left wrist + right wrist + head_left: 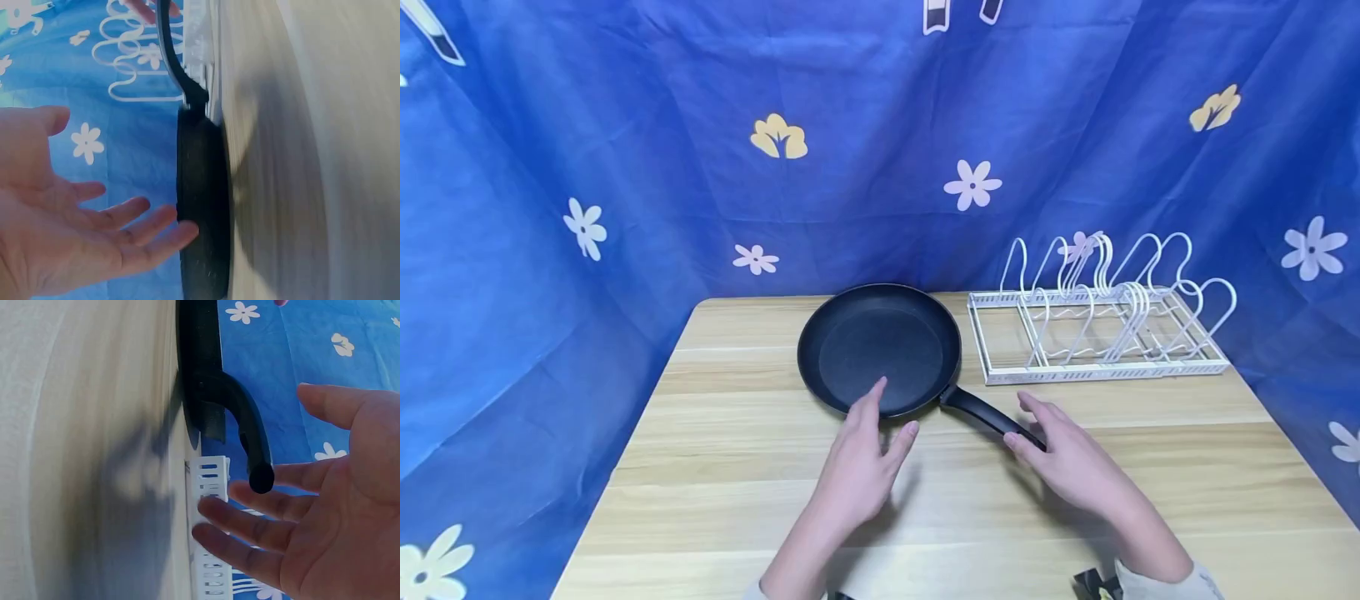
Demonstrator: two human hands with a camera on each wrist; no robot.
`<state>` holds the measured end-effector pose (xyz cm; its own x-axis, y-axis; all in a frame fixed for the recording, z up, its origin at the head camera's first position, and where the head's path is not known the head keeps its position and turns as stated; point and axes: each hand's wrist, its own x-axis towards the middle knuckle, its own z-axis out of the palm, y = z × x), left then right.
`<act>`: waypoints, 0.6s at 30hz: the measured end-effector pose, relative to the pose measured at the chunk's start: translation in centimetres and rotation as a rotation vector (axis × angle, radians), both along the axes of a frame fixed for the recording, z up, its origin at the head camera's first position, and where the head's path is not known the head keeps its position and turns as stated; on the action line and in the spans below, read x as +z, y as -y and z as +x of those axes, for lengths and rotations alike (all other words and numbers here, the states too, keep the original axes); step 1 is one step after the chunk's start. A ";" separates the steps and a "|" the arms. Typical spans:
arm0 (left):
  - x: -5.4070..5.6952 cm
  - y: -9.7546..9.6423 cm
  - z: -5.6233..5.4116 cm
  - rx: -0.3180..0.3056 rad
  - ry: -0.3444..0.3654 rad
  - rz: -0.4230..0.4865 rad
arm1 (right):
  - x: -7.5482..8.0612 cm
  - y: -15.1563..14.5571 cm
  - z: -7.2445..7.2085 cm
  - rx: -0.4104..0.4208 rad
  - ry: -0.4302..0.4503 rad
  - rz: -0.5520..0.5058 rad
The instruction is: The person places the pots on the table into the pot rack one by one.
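A black frying pan (880, 346) lies flat on the wooden table, its handle (981, 410) slanting toward the near right. My left hand (861, 467) is at the pan's near rim, fingers spread and holding nothing; in the left wrist view the fingertips (187, 230) overlap the pan's side. Around the end of the handle, my right hand (1067, 458) has its thumb and fingers parted. In the right wrist view the handle's end (261, 478) shows in front of the fingers, with the palm apart from it.
To the right of the pan, a white wire rack (1105, 375) with upright loops stands at the table's back right. Blue cloth (865, 208) with flower prints hangs behind and beside the wooden table (715, 467).
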<state>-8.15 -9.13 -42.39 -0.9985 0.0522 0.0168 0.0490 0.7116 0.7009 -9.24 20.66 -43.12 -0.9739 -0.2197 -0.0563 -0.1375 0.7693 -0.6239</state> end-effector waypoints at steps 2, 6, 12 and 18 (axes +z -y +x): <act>0.0 -0.4 -0.2 -0.015 0.028 0.061 | -0.1 0.0 -0.1 0.002 0.037 -0.027; -0.1 -1.3 -0.5 -0.042 0.098 0.196 | -0.5 -0.2 -0.3 0.005 0.093 -0.060; -0.5 -2.7 -0.8 -0.104 0.205 0.382 | -1.1 -0.6 -0.7 0.010 0.280 -0.286; -1.1 -4.4 -1.3 -0.109 0.362 0.662 | -1.6 -0.9 -1.0 0.032 0.351 -0.443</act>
